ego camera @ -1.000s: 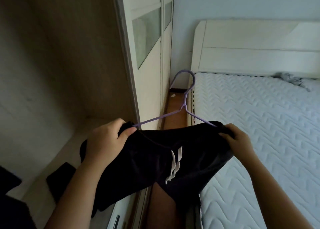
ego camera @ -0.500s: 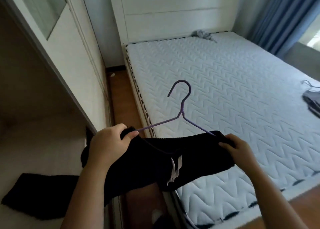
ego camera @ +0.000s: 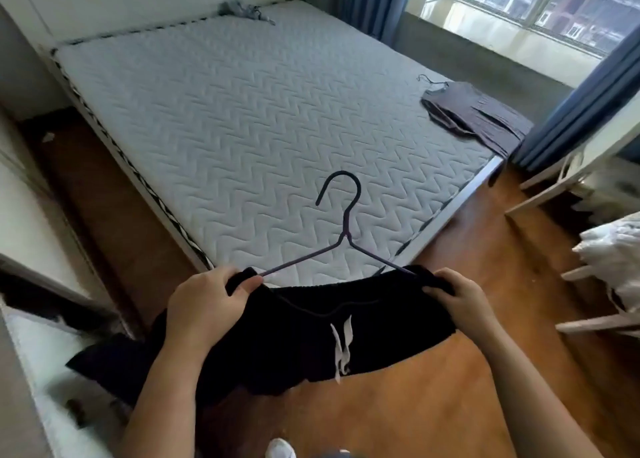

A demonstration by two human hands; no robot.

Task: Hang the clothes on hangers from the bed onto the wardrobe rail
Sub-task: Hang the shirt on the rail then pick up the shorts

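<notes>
Black shorts (ego camera: 294, 339) with a white drawstring hang on a purple wire hanger (ego camera: 341, 222), held level over the wooden floor just in front of the bed's foot corner. My left hand (ego camera: 204, 301) grips the shorts' left waistband end and the hanger arm. My right hand (ego camera: 457, 298) grips the right end the same way. The hook points away from me, over the mattress (ego camera: 242, 111). A dark brown garment on a hanger (ego camera: 474, 114) lies at the mattress's far right corner. The wardrobe rail is out of sight.
The open wardrobe's lower edge and sliding door (ego camera: 38, 249) are at the left, with dark clothing (ego camera: 48, 305) inside. A small grey cloth (ego camera: 242, 8) lies by the headboard. White furniture with white fabric (ego camera: 609, 249) stands at the right. Blue curtains (ego camera: 581, 104) flank the window.
My view has swung right, away from the wardrobe interior and toward the bed and window. Both hands keep the same grip on the shorts and hanger.
</notes>
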